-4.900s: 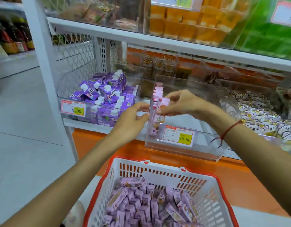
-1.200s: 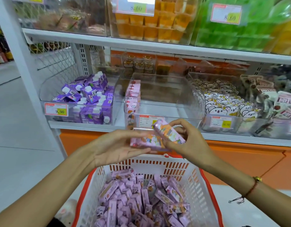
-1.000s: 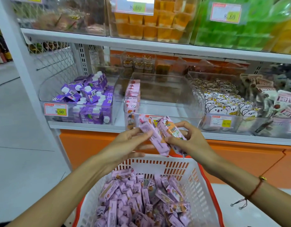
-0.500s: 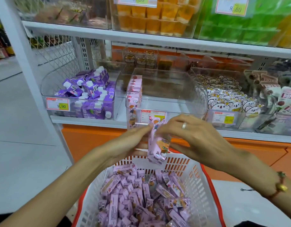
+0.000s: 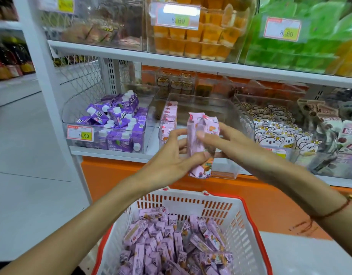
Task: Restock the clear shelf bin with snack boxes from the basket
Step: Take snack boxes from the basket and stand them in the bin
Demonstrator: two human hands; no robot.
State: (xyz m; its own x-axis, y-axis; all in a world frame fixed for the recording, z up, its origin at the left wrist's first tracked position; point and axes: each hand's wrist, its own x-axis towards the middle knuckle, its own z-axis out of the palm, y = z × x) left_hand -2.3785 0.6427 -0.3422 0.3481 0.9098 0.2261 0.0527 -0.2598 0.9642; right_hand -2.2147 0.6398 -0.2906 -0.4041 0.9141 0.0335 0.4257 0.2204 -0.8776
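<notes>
White shelving (image 5: 191, 65) fills my view, stocked with clear tubs of snacks over an orange base. On the lower shelf, the clear bin (image 5: 238, 114) sits between a tub of purple cartons (image 5: 119, 124) on its left and one of koala packs (image 5: 278, 133) on its right; a row of pink boxes (image 5: 168, 120) stands along its left wall, the rest of it bare. I see both hands raised in front of that bin, holding a bundle of boxes (image 5: 201, 143) upright between them. My left hand (image 5: 171, 161) grips the bundle from its left side, thumb pressed on the front. My right hand (image 5: 228, 143) grips it from the right, fingers curled over the front. Below, the basket (image 5: 240, 213), white with a red rim, holds a loose heap of the same pink boxes. A red string circles the right wrist.
</notes>
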